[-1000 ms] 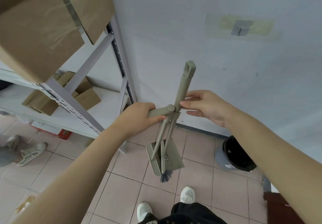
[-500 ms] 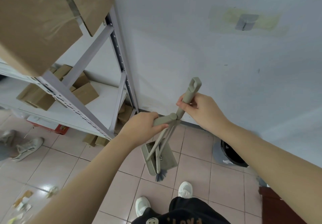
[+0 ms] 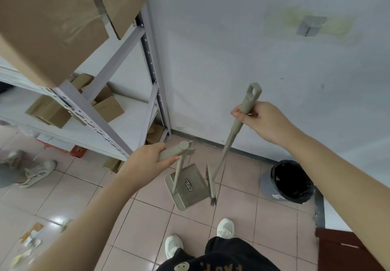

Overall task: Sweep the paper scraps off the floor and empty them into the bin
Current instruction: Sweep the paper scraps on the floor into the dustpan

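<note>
Pink tiled floor [image 3: 147, 218]. Left of the bin [image 3: 289, 182], left hand [image 3: 147, 161] grips the dustpan [image 3: 196, 178] handle, right hand [image 3: 266, 120] grips the broom [image 3: 230, 142]; paper scraps [image 3: 29, 237] farther left

I see a plain white wall [image 3: 232, 38] ahead, with a small metal hook [image 3: 310, 25] stuck high on its right over yellowed glue marks. A dark skirting strip [image 3: 249, 153] runs along its foot. The floor [image 3: 147, 224] is glossy pinkish tile, catching light at the near left. On the left stands a grey metal rack [image 3: 92, 118], with large cardboard boxes [image 3: 48, 23] on its upper shelf and smaller boxes [image 3: 107, 108] below. The corner of some dark brown furniture [image 3: 341, 254] shows at the near right.
</note>
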